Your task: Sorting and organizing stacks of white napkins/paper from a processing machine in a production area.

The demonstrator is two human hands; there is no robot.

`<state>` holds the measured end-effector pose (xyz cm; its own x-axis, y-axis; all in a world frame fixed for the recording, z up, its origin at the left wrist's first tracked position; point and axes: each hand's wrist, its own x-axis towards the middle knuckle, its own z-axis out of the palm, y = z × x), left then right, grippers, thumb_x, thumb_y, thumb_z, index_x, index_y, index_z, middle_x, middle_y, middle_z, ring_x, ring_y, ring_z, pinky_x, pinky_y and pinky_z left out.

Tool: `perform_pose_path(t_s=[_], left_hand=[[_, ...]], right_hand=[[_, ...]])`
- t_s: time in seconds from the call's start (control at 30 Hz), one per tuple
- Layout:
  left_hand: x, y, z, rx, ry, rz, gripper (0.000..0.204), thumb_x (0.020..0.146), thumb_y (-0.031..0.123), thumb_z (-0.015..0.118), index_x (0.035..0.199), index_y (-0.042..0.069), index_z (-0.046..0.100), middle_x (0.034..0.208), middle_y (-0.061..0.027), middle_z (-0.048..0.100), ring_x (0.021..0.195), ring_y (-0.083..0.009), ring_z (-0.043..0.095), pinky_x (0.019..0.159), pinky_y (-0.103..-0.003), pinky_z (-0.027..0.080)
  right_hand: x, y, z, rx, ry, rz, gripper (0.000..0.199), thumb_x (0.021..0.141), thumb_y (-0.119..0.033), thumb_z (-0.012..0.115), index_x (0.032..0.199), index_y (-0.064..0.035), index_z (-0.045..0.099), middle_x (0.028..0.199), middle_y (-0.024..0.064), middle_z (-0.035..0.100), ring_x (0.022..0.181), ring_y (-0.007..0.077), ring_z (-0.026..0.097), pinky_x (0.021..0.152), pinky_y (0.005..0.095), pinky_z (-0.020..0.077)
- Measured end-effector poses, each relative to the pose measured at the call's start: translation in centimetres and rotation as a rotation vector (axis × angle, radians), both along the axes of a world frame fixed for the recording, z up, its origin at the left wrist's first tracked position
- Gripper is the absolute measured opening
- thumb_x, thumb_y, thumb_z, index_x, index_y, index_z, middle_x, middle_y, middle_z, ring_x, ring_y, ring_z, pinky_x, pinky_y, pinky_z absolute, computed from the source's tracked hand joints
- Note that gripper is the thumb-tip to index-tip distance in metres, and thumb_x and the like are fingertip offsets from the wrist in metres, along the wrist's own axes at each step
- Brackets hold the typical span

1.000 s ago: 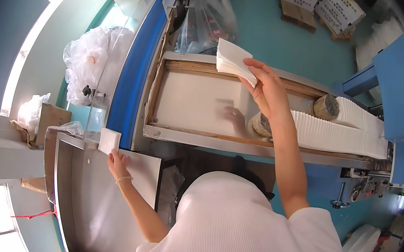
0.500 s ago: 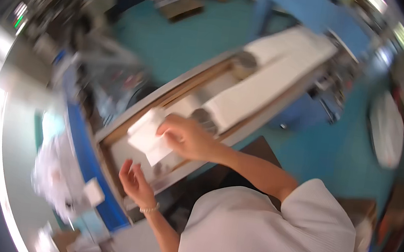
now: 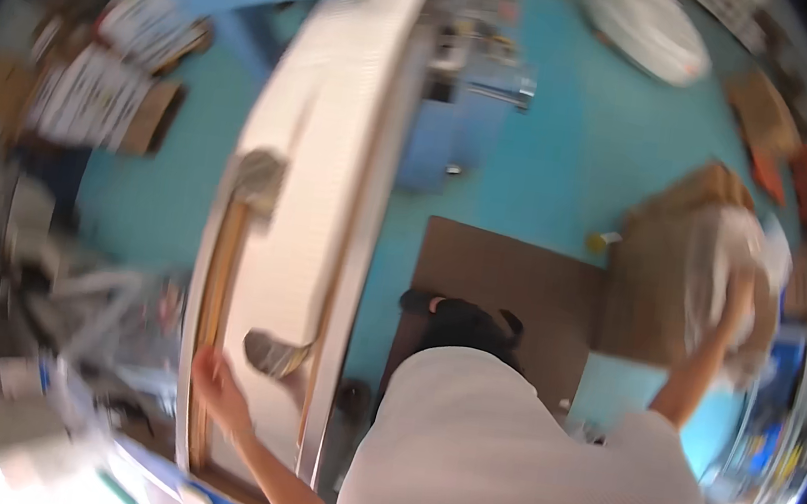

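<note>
Turquoise floor, brown mat underfoot, view motion-blurred. Landmark: long white conveyor tray with wooden rim.

- Left hand: at tray's near end, fingers spread flat, gripping nothing.
- Right hand: well apart from tray, on a white plastic bag in a cardboard box; grasp too blurred to tell.
- Cardboard cartons: beyond tray's other side.

right hand blurred, grip on white stack unclear
</note>
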<state>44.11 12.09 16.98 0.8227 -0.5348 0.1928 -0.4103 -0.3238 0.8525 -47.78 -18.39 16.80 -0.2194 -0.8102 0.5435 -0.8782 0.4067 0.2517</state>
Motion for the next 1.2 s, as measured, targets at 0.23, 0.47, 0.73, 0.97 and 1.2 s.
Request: perform_pose_path(t_s=[0.23,0.47,0.73,0.97,1.2], left_hand=[[-2.5,-7.2,7.0,0.287,-0.19,-0.234,0.058,0.08,0.021,0.077,0.131,0.007,0.053,0.132,-0.0171,0.052,0.124,-0.033,0.049,0.101,-0.043,0.04],[-4.4,-3.7,6.4,0.718,0.137,-0.107,0.136,0.048,0.049,0.092,0.153,0.015,0.012,0.156,-0.0175,0.022,0.142,-0.0392,0.024,0.11,-0.057,0.023],[-5.5,-9.1,7.9,0.515,-0.079,0.15,0.072,0.077,0.031,0.08,0.136,0.007,0.046,0.14,-0.0207,0.044,0.129,-0.0393,0.043,0.104,-0.047,0.036],[-0.4,-26.4,6.0,0.379,-0.248,0.082,0.055,0.086,0.038,0.069,0.125,0.004,0.053,0.118,-0.0234,0.059,0.111,-0.04,0.056,0.094,-0.045,0.044],[3.4,-34.7,2.8,0.602,-0.197,0.226,0.079,0.083,0.057,0.063,0.138,0.005,0.039,0.124,-0.0239,0.057,0.121,-0.0443,0.049,0.099,-0.057,0.036]], right_hand=[[27.8,-6.6,-15.4,0.376,-1.145,0.05,0.032,0.087,-0.031,0.063,0.096,-0.0013,0.07,0.092,0.0177,0.071,0.086,0.0368,0.069,0.075,0.0424,0.0542],[62.3,-12.0,-3.6,0.41,-1.049,1.141,0.013,0.091,-0.007,0.06,0.102,-0.0025,0.065,0.093,0.013,0.064,0.08,0.0244,0.066,0.064,0.0327,0.0529],[82.2,-18.7,4.1,0.358,-1.128,1.658,0.012,0.084,-0.006,0.066,0.096,-0.003,0.064,0.094,0.0142,0.063,0.083,0.0287,0.062,0.072,0.0377,0.0494],[89.8,-26.8,2.7,0.679,-0.931,1.637,0.011,0.077,-0.011,0.071,0.076,0.0001,0.068,0.075,0.0141,0.068,0.069,0.0288,0.066,0.066,0.038,0.0516],[90.0,-28.3,2.4,0.755,-0.971,1.639,0.01,0.079,-0.01,0.066,0.081,-0.0001,0.069,0.077,0.0142,0.068,0.071,0.0262,0.066,0.067,0.0358,0.0517]])
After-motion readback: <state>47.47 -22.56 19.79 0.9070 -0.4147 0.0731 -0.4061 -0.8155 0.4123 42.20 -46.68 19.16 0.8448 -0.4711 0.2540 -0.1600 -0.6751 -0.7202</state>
